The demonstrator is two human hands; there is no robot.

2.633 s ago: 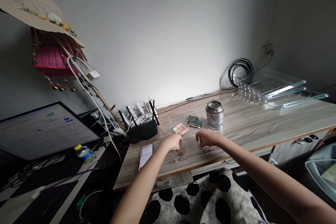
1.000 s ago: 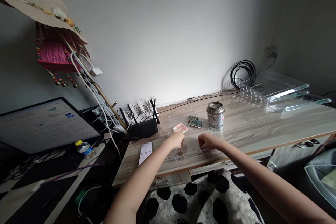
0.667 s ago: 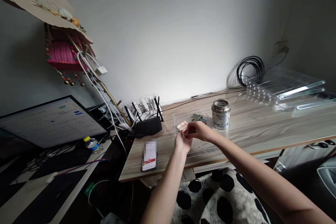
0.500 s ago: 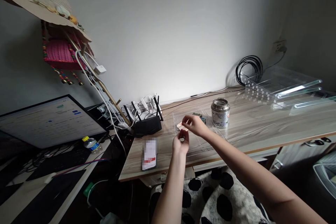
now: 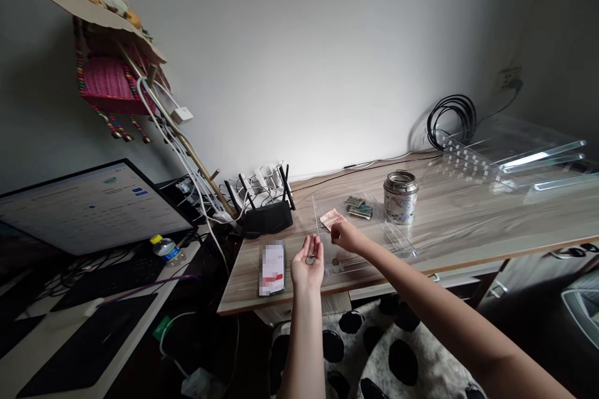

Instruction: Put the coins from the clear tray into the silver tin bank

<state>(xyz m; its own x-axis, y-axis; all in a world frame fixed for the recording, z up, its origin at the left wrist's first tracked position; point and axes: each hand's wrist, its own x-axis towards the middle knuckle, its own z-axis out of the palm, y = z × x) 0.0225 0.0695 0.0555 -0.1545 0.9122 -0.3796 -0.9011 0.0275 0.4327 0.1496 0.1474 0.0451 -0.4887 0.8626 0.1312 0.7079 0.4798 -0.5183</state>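
My left hand (image 5: pixel 307 267) is palm up with its fingers stretched forward, holding a small coin (image 5: pixel 310 260) near the base of the fingers. Just to its right, my right hand (image 5: pixel 345 237) hovers palm down over a clear plastic tray (image 5: pixel 397 246), fingers curled together; whatever they pinch is hidden. Below that hand, a round coin (image 5: pixel 336 262) lies in the tray's near part. A reddish banknote (image 5: pixel 331 219) rests behind the right hand, and folded greenish banknotes (image 5: pixel 360 209) lie further right. Beside the tray stands a patterned metal tin (image 5: pixel 401 199).
A phone (image 5: pixel 272 269) lies left of my hands, in front of a black router (image 5: pixel 267 218). Clear acrylic racks (image 5: pixel 510 162) and a coiled black cable (image 5: pixel 452 121) occupy the far right. Further left are a monitor (image 5: pixel 93 212) and a bottle (image 5: pixel 167 250).
My left hand has moved left, away from the right hand, and its fingers have straightened. The right hand has lowered and curled, uncovering more of the greenish banknotes. The view has shifted slightly.
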